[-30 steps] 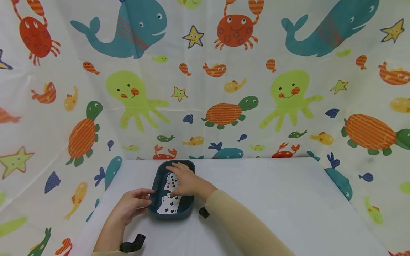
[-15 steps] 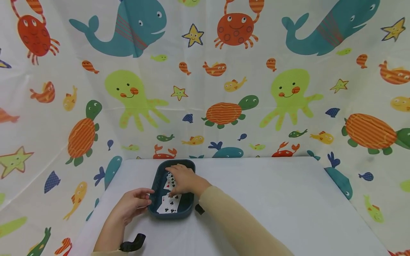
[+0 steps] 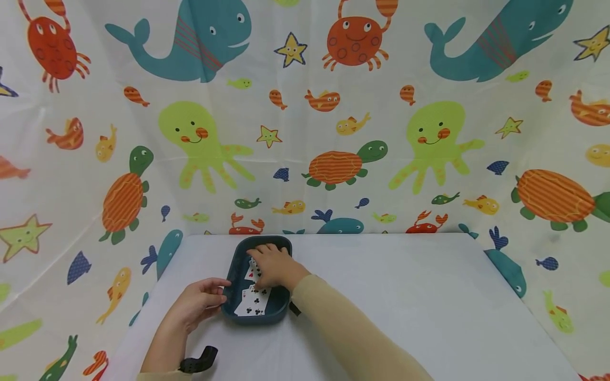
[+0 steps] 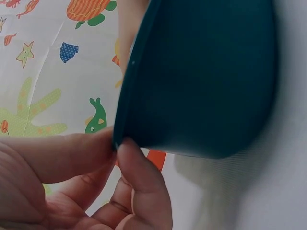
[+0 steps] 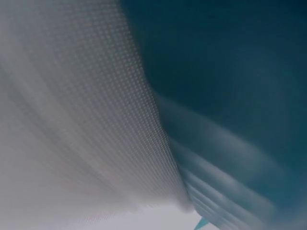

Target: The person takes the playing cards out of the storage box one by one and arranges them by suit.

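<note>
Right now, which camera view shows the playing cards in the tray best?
The head view: the playing cards lie face up in the teal tray, partly under the right hand. The left wrist view shows only the tray's outer wall; the right wrist view is blurred.

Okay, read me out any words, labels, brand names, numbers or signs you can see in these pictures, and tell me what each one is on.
No words, brands or numbers can be read.
Playing cards in the dark teal tray: black club pips and one red pip show; corner indices too small to read.
The backdrop cloth has only sea-animal drawings, no text.
Right wrist view: too blurred to show any text.
</note>
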Available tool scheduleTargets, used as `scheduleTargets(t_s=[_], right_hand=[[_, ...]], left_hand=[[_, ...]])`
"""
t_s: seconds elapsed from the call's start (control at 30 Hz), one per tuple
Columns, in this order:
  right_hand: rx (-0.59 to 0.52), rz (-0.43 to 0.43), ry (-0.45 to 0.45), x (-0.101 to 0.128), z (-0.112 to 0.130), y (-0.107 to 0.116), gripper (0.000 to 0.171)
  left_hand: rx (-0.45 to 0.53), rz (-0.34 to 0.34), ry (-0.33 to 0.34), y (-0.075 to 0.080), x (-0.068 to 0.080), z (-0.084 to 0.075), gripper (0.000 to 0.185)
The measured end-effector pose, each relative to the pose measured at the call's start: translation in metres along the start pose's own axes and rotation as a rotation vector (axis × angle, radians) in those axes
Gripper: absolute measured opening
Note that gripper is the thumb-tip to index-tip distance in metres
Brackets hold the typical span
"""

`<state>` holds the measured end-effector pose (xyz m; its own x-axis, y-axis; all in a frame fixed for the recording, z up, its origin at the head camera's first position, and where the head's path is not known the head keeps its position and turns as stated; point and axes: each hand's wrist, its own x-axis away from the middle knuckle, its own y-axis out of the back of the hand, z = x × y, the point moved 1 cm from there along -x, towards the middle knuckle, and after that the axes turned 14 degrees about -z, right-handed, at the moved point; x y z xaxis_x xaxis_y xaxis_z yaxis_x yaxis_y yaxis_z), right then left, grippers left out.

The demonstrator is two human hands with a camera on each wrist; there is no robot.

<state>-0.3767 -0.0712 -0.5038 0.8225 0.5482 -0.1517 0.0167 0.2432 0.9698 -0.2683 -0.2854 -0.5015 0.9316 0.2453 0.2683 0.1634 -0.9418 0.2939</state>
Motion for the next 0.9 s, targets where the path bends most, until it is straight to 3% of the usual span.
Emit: scheduleTargets(t_s=[0.5, 0.9], right_hand=[[0.055, 0.042, -0.041, -0.0046, 0.0025, -0.0042, 0.085], [0.034, 0.013, -0.041, -0.0060, 0.0033, -0.0052, 0.082]], left_hand=[[0.017, 0.000, 0.011, 0.0003, -0.0008, 0.0015, 0.041], [0.025, 0.007, 0.010, 0.0002, -0.0008, 0.0014, 0.042]])
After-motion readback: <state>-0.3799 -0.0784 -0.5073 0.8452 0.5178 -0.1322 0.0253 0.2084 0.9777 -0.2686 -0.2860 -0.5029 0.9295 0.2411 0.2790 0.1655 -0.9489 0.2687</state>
